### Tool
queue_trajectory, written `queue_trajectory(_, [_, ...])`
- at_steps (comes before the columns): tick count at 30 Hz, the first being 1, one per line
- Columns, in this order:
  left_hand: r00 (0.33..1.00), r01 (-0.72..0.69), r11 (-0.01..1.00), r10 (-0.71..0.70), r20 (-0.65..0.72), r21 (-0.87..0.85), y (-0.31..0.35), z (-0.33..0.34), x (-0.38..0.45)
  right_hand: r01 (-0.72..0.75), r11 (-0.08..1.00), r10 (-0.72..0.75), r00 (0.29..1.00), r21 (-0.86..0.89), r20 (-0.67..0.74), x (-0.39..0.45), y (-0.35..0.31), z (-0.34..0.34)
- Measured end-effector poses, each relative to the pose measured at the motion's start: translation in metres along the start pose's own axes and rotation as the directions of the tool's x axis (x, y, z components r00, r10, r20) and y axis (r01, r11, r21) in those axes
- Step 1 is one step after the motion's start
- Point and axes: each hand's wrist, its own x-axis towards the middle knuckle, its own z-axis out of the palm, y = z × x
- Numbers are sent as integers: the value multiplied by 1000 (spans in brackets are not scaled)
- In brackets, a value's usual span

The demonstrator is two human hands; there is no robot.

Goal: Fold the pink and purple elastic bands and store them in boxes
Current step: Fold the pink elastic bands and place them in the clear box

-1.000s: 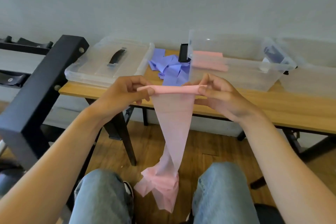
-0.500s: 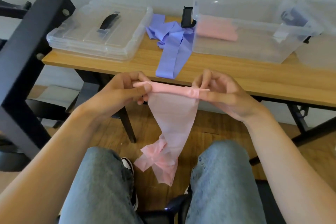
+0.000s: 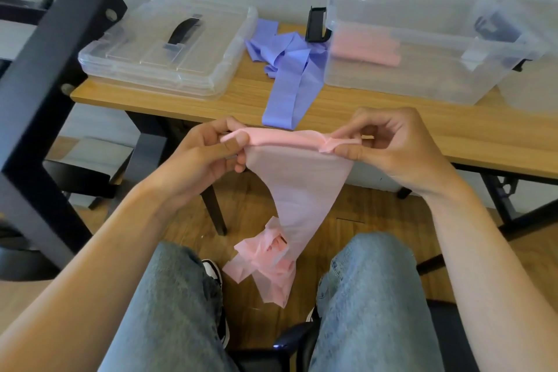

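Observation:
A long pink elastic band point(image 3: 302, 187) hangs between my knees, its top edge stretched level between both hands. My left hand point(image 3: 208, 154) pinches the left corner and my right hand point(image 3: 389, 145) pinches the crumpled right corner. The band's lower end bunches loosely above the floor. A purple elastic band point(image 3: 290, 69) lies in a loose heap on the wooden table point(image 3: 422, 133), one end reaching toward the front edge. Behind it an open clear box point(image 3: 416, 48) holds a folded pink band point(image 3: 365, 47).
Clear box lids point(image 3: 169, 48) with a black handle lie stacked at the table's left end. Another clear box point(image 3: 531, 75) stands at the far right. A black metal frame point(image 3: 39, 93) rises at the left. My jeans-clad legs and a black chair edge fill the bottom.
The view has tilted down, so the table sits higher in frame. Both hands have drawn slightly farther apart along the pink band's top edge, and the right corner is more crumpled.

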Motion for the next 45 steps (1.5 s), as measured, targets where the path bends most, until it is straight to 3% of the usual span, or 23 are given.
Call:
queue_trajectory(4, [999, -2, 999, 0, -38, -44, -2, 4, 0, 78, 997, -79, 986, -13, -146, -1, 2, 1])
queue_trajectory(8, [996, 32, 990, -43, -74, -140, -3, 8, 3, 79, 994, -55, 961, 78, -270, -1, 8, 9])
queue_trajectory(10, [995, 54, 986, -68, -79, -158, -4, 11, 5, 36, 967, 36, 961, 253, -273, -2, 10, 16])
queue_trajectory(13, [990, 65, 978, -88, -110, -198, -6, 19, 7, -25, 815, 182, 960, 579, -215, -7, 10, 29])
queue_trajectory(15, [988, 71, 975, -98, -121, -212, -7, 22, 8, -63, 780, 248, 944, 622, -216, -10, 12, 36])
queue_trajectory(19, [985, 54, 984, -81, -152, -171, -8, 21, 5, -95, 859, 250, 936, 503, -249, -15, 16, 32])
queue_trajectory(23, [980, 58, 986, -87, -178, -159, -7, 22, 2, -78, 983, 120, 957, 164, -264, -20, 13, 27])
queue_trajectory(29, [967, 91, 980, -129, -218, -176, -4, 32, 4, -31, 999, 22, 910, -16, -414, -21, 16, 31])
queue_trajectory(36, [978, 79, 986, -105, -179, -146, -2, 36, 3, -143, 913, 293, 882, 382, -369, -22, 9, 36])
queue_trajectory(41, [989, 82, 988, -97, -109, -132, -4, 38, 4, -127, 745, 365, 899, 655, -242, -21, 11, 34])
queue_trajectory(43, [991, 61, 994, -71, -110, -94, -2, 40, 3, -116, 707, 347, 917, 698, -199, -21, 13, 34])
queue_trajectory(45, [991, 49, 996, -57, -117, -72, -1, 41, 4, -128, 740, 348, 913, 661, -213, -21, 12, 36])
